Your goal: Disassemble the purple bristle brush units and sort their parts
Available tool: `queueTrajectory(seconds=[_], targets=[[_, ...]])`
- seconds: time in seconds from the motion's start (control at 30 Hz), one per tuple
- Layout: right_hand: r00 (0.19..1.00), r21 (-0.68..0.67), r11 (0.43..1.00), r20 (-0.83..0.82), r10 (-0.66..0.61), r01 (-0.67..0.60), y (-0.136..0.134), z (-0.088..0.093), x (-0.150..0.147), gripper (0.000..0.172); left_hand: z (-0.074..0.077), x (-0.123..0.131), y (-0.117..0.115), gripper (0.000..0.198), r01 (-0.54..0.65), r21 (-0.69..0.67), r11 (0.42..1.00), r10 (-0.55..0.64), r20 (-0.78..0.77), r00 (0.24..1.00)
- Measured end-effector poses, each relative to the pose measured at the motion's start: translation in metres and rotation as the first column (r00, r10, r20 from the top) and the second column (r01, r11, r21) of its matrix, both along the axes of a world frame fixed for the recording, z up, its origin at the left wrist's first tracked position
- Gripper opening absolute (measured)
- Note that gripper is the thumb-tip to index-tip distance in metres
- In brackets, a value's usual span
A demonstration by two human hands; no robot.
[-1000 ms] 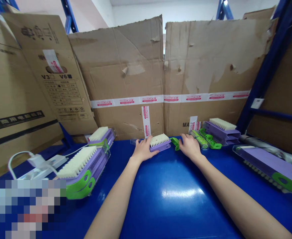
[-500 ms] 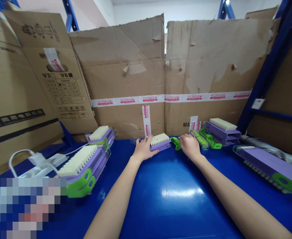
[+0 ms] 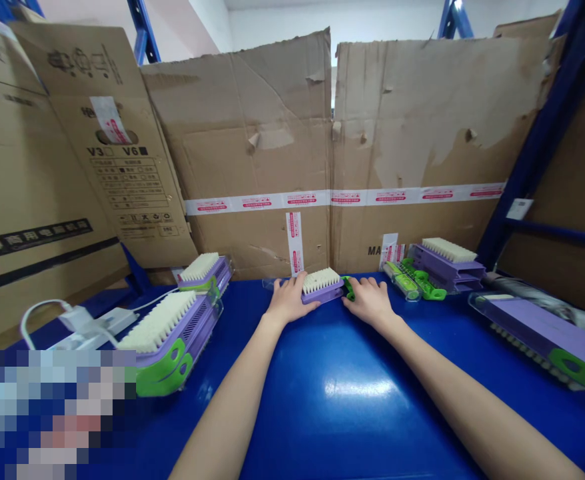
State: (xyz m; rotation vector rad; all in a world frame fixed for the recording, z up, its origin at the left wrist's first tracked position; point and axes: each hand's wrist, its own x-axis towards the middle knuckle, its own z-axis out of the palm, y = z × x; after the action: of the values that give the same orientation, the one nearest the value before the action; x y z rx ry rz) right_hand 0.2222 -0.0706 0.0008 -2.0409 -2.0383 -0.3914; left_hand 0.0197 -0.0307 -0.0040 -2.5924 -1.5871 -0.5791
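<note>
A small purple brush (image 3: 322, 285) with white bristles up lies at the back of the blue table (image 3: 352, 400). My left hand (image 3: 286, 299) grips its left end, fingers curled around it. My right hand (image 3: 367, 300) rests palm down just right of the brush, covering most of a green handle piece (image 3: 347, 285) that touches the brush's right end. Its fingers bend over the piece.
Stacked purple and green brushes (image 3: 172, 327) sit at left, more purple brushes (image 3: 447, 263) and green parts (image 3: 415, 283) at back right, a long purple one (image 3: 547, 333) at far right. A white power strip with cable (image 3: 92, 320) lies far left. Cardboard walls (image 3: 322, 153) close off the back.
My right hand slid left onto the green handle piece and closer to the brush. My left hand stayed on the brush.
</note>
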Motion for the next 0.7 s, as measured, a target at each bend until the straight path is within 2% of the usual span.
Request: queueTrajectory(seconds=[0.13, 0.23, 0.33, 0.43, 0.5, 0.6, 0.7], targets=[[0.998, 0.085, 0.996, -0.061, -0.022, 0.027, -0.003, 0.016, 0.002, 0.037, 0.001, 0.0, 0.0, 0.079, -0.003, -0.006, 1.0, 0.003, 0.005, 1.0], [0.989, 0.056, 0.994, -0.12, -0.087, 0.094, -0.006, 0.03, 0.009, 0.04, 0.001, 0.0, -0.001, 0.079, -0.002, -0.009, 1.0, 0.002, 0.009, 1.0], [0.977, 0.02, 0.989, -0.159, -0.142, 0.147, -0.009, 0.036, 0.014, 0.041, 0.001, 0.0, 0.0, 0.078, -0.001, -0.007, 1.0, 0.001, 0.006, 1.0], [0.986, -0.01, 0.996, -0.14, -0.09, 0.09, -0.01, 0.032, 0.011, 0.037, 0.001, 0.001, 0.0, 0.077, 0.0, -0.007, 1.0, 0.0, 0.006, 1.0], [0.994, -0.084, 0.996, -0.096, -0.048, 0.039, -0.012, 0.028, 0.006, 0.036, 0.001, 0.001, 0.0, 0.077, -0.004, -0.006, 1.0, 0.004, 0.005, 1.0], [0.998, -0.224, 0.974, -0.057, 0.0, -0.013, -0.015, 0.022, -0.002, 0.036, 0.001, 0.001, 0.0, 0.077, -0.015, -0.004, 1.0, 0.015, -0.006, 1.0], [0.994, -0.282, 0.954, -0.05, 0.093, -0.104, -0.022, 0.021, -0.014, 0.034, 0.0, 0.001, 0.0, 0.078, -0.013, 0.002, 1.0, 0.013, -0.004, 1.0]])
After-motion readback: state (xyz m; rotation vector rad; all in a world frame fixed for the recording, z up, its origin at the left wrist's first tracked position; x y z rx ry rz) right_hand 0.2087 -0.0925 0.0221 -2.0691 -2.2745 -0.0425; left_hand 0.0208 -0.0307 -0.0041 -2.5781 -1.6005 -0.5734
